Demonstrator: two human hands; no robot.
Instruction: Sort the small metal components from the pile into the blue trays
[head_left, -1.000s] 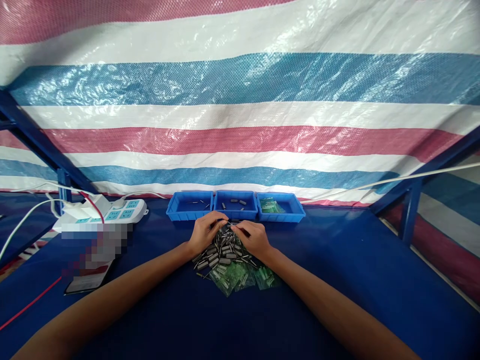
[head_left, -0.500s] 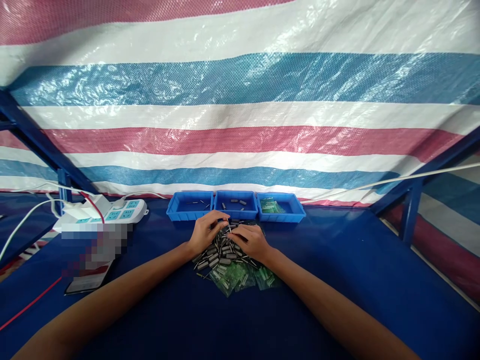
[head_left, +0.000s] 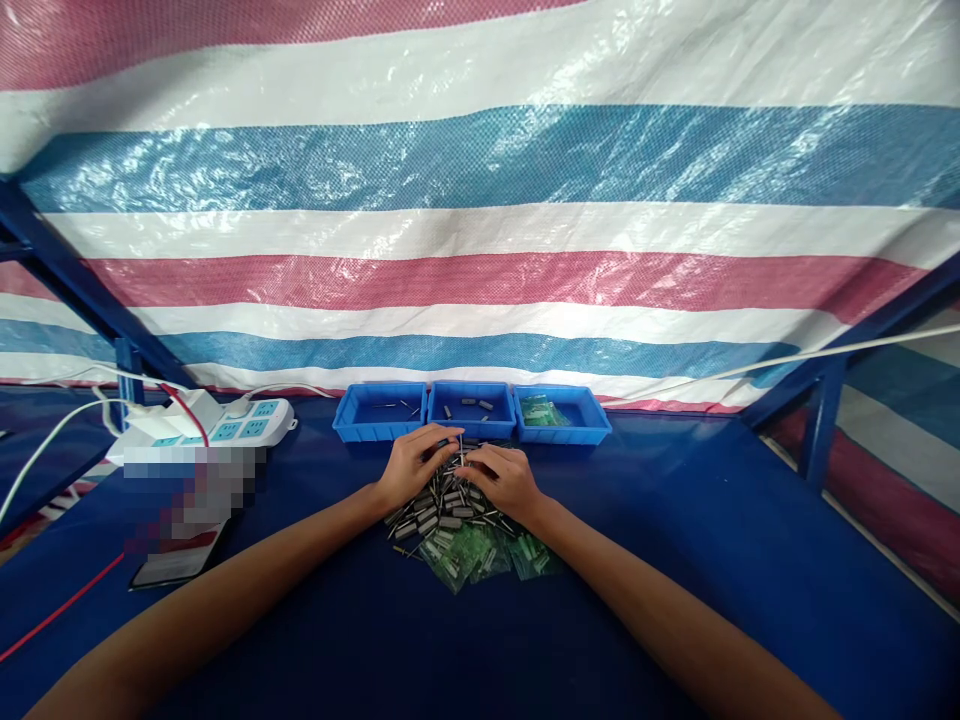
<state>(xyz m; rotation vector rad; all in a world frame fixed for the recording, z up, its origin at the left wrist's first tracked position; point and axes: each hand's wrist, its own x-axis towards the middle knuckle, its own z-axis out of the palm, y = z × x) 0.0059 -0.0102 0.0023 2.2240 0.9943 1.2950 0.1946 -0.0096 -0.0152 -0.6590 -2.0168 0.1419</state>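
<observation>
A thin metal rod [head_left: 462, 449] stands nearly upright between my fingertips, above a heap of small metal parts [head_left: 448, 500]. My left hand [head_left: 417, 465] pinches it from the left, and my right hand [head_left: 501, 477] has its fingers closed on it from the right. The heap mixes thin rods and short grey blocks. Green-tinted clear bags [head_left: 469, 553] with small pieces inside lie at the heap's near edge. Behind my hands stand three blue bins: the left bin [head_left: 381, 431] holds a few thin rods, the middle bin [head_left: 474, 427] several grey blocks, the right bin [head_left: 566, 434] green bags.
A white power strip [head_left: 259, 425] with plugs and cables sits at the left, a phone [head_left: 180, 560] nearer to me, partly pixelated. A red cable [head_left: 64, 607] crosses the blue table [head_left: 675, 520]. Striped sheeting [head_left: 480, 230] hangs behind, between blue frame bars [head_left: 821, 425].
The rod between my fingers has turned from slightly tilted to nearly upright. My left fingertips have shifted slightly to the right. The bins and the heap look unchanged.
</observation>
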